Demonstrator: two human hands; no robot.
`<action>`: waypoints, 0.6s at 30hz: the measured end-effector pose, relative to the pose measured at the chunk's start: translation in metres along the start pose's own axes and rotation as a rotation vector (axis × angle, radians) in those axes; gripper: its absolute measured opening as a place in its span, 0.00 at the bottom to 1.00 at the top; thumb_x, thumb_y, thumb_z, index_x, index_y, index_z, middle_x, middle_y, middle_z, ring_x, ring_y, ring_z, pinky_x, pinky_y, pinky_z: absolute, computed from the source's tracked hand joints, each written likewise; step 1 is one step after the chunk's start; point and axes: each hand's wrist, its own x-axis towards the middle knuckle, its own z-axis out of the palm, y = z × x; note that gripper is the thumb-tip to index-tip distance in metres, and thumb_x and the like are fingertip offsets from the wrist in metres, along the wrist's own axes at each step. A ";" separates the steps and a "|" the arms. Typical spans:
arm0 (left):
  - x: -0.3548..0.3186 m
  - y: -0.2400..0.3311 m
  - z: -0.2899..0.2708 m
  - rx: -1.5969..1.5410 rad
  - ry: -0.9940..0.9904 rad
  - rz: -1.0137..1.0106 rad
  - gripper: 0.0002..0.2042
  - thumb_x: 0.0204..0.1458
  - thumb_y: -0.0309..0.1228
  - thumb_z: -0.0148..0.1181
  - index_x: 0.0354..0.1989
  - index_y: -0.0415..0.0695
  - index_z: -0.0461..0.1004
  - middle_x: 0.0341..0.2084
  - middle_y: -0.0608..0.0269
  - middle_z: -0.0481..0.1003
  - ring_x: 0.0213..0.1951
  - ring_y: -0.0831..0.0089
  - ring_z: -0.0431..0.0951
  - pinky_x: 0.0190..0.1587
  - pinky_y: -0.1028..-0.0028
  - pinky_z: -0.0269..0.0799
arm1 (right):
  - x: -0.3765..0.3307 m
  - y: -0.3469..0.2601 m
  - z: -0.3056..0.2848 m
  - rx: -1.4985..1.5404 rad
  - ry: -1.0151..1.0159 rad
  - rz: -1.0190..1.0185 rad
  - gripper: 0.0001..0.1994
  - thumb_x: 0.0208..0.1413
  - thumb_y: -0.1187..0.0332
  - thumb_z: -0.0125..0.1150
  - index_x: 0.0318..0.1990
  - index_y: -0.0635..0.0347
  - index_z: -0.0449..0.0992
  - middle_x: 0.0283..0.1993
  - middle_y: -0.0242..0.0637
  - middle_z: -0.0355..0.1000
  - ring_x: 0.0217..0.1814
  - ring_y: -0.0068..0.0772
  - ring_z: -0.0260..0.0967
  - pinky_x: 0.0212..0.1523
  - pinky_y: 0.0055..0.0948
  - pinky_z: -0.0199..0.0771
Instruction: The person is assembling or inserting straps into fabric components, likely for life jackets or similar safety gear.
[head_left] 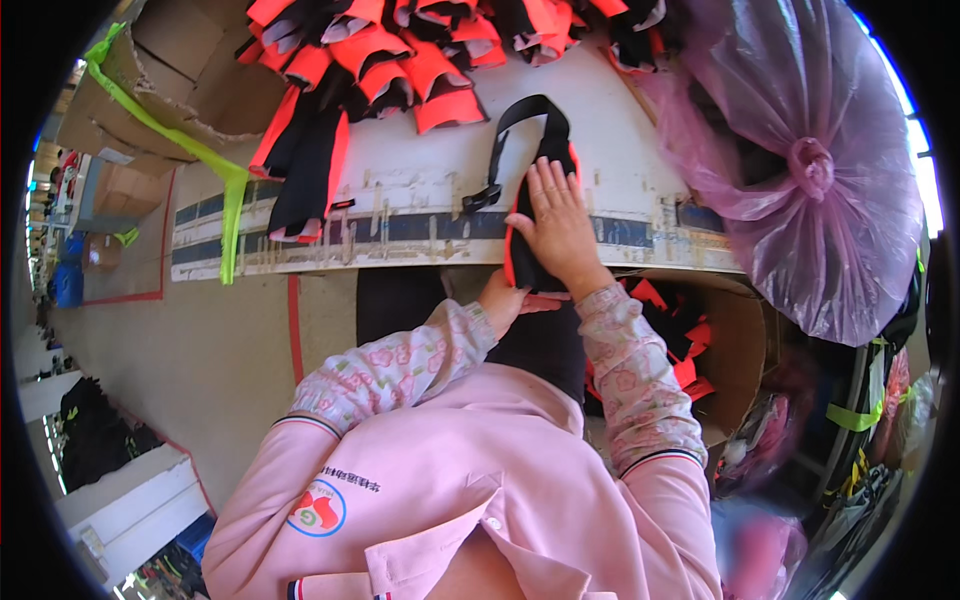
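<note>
Orange-and-black fabric piece point(522, 262): under flat, spread fingers of right hand point(556, 225); lower edge pinched by left hand point(506, 300) at table point(400, 200) edge.

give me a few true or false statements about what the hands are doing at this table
1. The right hand lies flat on an orange and black fabric piece. True.
2. The left hand holds scissors. False: it grips the piece's lower edge.
3. A black strap loops from the piece. True.
4. The pink plastic bag sits to the person's left. False: to the right.
5. The worktable is bare of other pieces. False: similar pieces are piled at its far edge.
</note>
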 end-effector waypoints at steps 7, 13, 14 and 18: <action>-0.004 -0.002 -0.002 0.031 0.031 0.012 0.15 0.61 0.30 0.36 0.49 0.35 0.64 0.39 0.46 0.73 0.40 0.55 0.77 0.48 0.59 0.72 | -0.008 0.050 -0.038 0.380 0.281 0.304 0.13 0.50 0.67 0.57 0.43 0.59 0.72 0.45 0.46 0.69 0.50 0.47 0.64 0.51 0.39 0.63; -0.003 -0.006 -0.002 0.043 -0.010 0.049 0.15 0.61 0.30 0.36 0.47 0.33 0.65 0.39 0.45 0.73 0.40 0.55 0.77 0.47 0.60 0.73 | -0.028 0.173 -0.063 -0.336 0.140 0.483 0.10 0.49 0.70 0.54 0.40 0.61 0.71 0.40 0.46 0.69 0.44 0.48 0.66 0.41 0.41 0.69; -0.005 -0.004 0.001 0.041 -0.001 0.057 0.14 0.61 0.30 0.36 0.47 0.34 0.65 0.39 0.45 0.73 0.40 0.56 0.77 0.47 0.61 0.73 | -0.029 0.183 -0.063 -0.334 0.141 0.473 0.10 0.49 0.70 0.54 0.40 0.61 0.71 0.40 0.46 0.69 0.44 0.48 0.66 0.41 0.41 0.69; -0.008 0.001 0.010 0.022 0.026 0.078 0.14 0.61 0.31 0.37 0.47 0.34 0.65 0.39 0.45 0.73 0.39 0.56 0.77 0.45 0.61 0.74 | -0.027 0.189 -0.064 -0.433 -0.020 0.402 0.08 0.49 0.70 0.50 0.37 0.63 0.68 0.41 0.48 0.68 0.45 0.50 0.67 0.40 0.43 0.70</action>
